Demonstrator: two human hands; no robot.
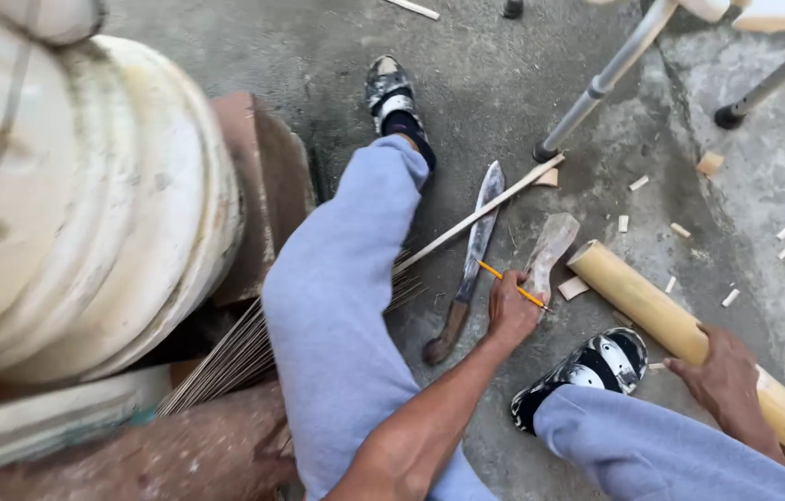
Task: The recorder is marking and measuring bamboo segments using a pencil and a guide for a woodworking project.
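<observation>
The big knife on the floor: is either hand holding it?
No. The big knife lies untouched on the concrete; the left hand holds a yellow pencil, and the right hand rests on the bamboo pole.

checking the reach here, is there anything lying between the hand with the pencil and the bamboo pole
Yes: a small wooden block lies between the left hand holding the pencil and the bamboo pole, right beside the hand.
</observation>
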